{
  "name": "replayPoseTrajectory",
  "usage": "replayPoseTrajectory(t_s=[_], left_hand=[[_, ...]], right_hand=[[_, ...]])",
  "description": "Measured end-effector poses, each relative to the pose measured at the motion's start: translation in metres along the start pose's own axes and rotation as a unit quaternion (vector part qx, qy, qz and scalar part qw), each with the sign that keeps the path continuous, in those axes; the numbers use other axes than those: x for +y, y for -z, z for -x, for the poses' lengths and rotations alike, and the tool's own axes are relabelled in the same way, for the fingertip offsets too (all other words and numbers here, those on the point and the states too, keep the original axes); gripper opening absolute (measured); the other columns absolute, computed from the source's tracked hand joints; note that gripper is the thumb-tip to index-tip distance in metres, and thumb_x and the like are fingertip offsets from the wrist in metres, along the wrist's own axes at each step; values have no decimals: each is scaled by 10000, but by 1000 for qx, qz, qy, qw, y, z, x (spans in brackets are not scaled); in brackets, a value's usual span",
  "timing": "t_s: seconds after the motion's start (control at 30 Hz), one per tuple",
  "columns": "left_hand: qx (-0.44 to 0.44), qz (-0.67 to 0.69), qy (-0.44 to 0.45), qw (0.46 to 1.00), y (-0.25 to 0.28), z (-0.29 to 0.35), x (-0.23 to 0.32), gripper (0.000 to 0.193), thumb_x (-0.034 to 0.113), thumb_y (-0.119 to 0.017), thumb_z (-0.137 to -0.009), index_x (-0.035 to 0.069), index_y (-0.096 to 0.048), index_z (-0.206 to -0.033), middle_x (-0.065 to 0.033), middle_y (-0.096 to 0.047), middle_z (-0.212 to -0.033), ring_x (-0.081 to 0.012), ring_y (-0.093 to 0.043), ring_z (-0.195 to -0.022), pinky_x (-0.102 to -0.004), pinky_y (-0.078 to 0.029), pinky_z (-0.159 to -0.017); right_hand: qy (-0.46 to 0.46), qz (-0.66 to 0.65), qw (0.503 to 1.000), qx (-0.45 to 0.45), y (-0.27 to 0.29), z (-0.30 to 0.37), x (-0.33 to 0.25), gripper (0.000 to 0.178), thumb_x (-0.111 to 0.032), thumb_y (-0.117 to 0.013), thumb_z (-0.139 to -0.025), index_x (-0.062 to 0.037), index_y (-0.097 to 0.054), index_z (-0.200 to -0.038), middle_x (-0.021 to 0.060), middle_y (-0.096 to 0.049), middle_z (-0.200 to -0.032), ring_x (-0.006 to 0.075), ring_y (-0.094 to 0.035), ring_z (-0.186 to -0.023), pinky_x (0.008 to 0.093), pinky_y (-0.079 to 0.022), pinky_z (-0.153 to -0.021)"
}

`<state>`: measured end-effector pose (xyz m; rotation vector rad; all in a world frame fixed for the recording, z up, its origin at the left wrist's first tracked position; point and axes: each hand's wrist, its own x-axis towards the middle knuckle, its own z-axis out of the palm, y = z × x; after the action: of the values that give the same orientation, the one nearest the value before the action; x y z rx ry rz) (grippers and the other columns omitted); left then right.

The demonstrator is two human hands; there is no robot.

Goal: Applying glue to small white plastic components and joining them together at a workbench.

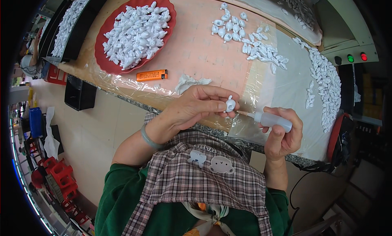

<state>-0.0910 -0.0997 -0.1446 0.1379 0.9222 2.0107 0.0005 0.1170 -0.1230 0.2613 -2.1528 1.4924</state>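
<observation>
Between the thumb and fingers of my left hand (pixel 196 107) is a small white plastic figure part (pixel 230 104), rounded with little knobs. My right hand (pixel 286 132) is wrapped round a translucent squeeze bottle (pixel 272 120) with a thin pointed nozzle. The nozzle tip is close beside the white part; whether it touches, I cannot tell. Just beyond my left hand lies a crumpled white tissue (pixel 192 82). An orange lighter (pixel 152 75) rests to the left of the tissue, near the table's front edge.
A red scalloped dish (pixel 100 52) heaped with small white parts stands at the back left. Loose rounded parts (pixel 228 26) and slimmer pieces (pixel 263 52) lie beyond my hands. More pieces (pixel 326 83) line the right side. A machine panel with lit buttons (pixel 350 57) stands back right.
</observation>
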Motion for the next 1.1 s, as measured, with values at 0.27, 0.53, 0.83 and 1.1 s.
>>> replayPoseTrajectory(t_s=[0.27,0.53,0.83,1.1], left_hand=[[-10,-3,-4,1000,3,-1,-2,308,65,-630,-868,-43,-600,-1155,-152,-650,-1062,-182,-652,-906,-288,-520,-856],[-27,7,14,1000,2,-1,-3,258,39,-599,-884,-41,-572,-1127,-182,-642,-1070,-229,-662,-950,-299,-543,-845],[-35,8,28,999,-1,0,-1,198,22,-584,-886,-29,-562,-1076,-197,-642,-1046,-273,-661,-970,-310,-560,-842],[-26,22,38,999,1,1,-1,196,36,-617,-871,-15,-558,-1051,-184,-642,-1053,-277,-667,-959,-298,-569,-825]], right_hand=[[2,20,1000,-12,0,-1,1,345,-281,-540,-953,16,-486,-1121,217,-641,-911,175,-606,-595,227,-457,-485],[0,-14,1000,-2,-1,0,4,340,-283,-531,-957,15,-478,-1112,221,-637,-910,175,-605,-590,228,-458,-484],[9,-2,1000,2,0,5,6,359,-296,-537,-954,9,-468,-1131,223,-632,-926,181,-606,-597,234,-460,-492],[60,55,997,-2,2,5,7,367,-311,-531,-956,6,-469,-1131,226,-629,-917,177,-605,-598,236,-467,-490]])
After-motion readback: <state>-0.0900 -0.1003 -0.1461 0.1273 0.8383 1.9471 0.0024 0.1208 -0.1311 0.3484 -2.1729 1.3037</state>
